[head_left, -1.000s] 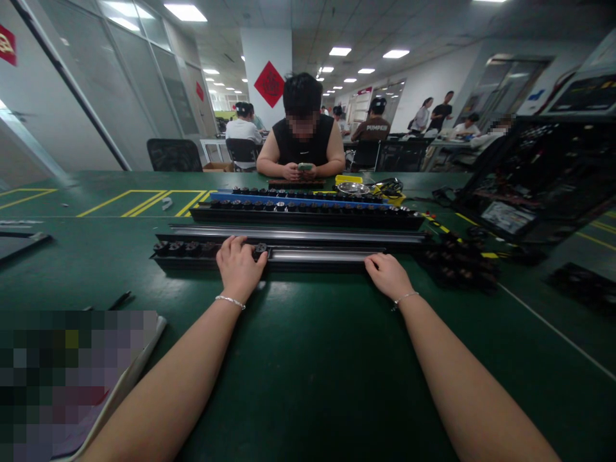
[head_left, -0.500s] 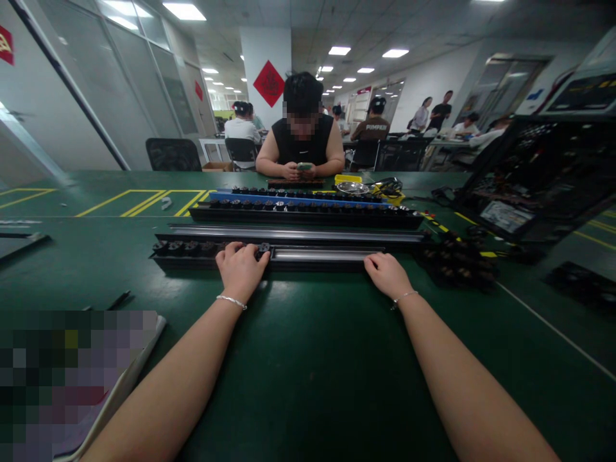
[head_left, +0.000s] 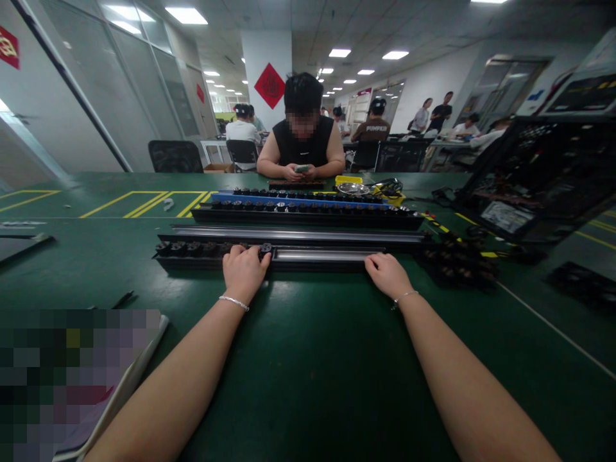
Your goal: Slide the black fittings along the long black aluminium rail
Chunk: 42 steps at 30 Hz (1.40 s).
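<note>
A long black rail [head_left: 327, 255] with a silvery channel lies across the green table in front of me. Several small black round parts [head_left: 187, 248] sit in its left portion. My left hand [head_left: 244, 271] rests on the rail with its fingers curled over the rightmost black part [head_left: 265, 248]. My right hand [head_left: 387, 274] lies against the rail's right end, fingers bent onto its edge. Both wrists carry thin bracelets.
Behind lie a second rail [head_left: 298, 235] and two racks filled with black parts [head_left: 308, 213]. A loose heap of black parts [head_left: 457, 262] sits to the right. A person [head_left: 302, 138] sits opposite with a phone. A metal bowl [head_left: 352, 188] and black equipment [head_left: 534, 179] stand at the right.
My left hand has slid a little to the right along the rail, closing up to the rightmost black part. My right hand has stayed in place.
</note>
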Tool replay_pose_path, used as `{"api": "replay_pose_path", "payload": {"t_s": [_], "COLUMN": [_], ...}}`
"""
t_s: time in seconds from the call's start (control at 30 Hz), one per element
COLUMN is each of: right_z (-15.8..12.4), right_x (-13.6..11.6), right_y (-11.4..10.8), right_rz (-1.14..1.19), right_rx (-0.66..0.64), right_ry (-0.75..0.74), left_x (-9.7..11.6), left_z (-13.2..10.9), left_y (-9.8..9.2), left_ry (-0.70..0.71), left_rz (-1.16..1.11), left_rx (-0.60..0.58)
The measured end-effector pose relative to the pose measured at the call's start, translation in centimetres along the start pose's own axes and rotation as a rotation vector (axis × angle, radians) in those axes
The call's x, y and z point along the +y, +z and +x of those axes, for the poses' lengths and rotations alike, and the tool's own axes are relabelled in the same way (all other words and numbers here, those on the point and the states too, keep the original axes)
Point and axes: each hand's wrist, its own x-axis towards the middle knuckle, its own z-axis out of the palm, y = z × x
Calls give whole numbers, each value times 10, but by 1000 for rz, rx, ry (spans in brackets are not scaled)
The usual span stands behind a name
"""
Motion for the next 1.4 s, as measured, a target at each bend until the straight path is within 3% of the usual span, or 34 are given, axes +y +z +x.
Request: {"api": "replay_pose_path", "payload": {"t_s": [0.57, 1.4], "right_z": [1, 1], "right_x": [1, 0], "right_y": [1, -1], "right_rz": [-22, -25], "right_rx": [21, -5], "right_ry": [-24, -16], "left_x": [0, 7], "left_z": [1, -3], "left_y": [6, 5], "left_ry": [-66, 77], "left_rz": [-72, -165], "left_rx": [-18, -57]}}
